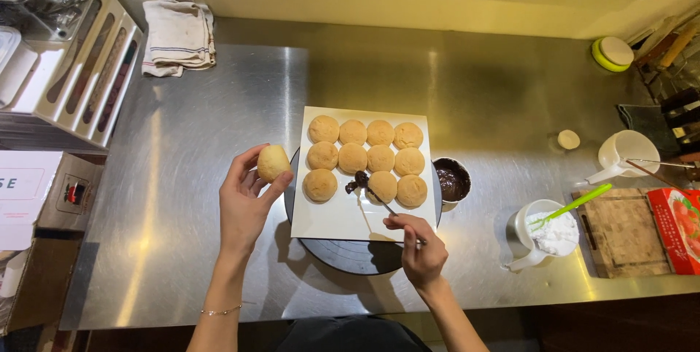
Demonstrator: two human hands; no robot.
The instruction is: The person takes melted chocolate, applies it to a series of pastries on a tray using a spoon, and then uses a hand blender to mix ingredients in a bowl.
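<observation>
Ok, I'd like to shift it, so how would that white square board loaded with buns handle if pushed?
The white board looks thin and flat, so probably light but bendy under eleven buns. It overhangs a round dark turntable, so a push may spin or tip it. The loose buns would likely slide or roll.

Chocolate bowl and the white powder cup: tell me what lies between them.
Nothing: in the head view, only bare steel counter separates the chocolate bowl from the white powder cup.

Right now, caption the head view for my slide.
Left hand holds a bun; right hand spoons chocolate onto buns on a white board.
</observation>
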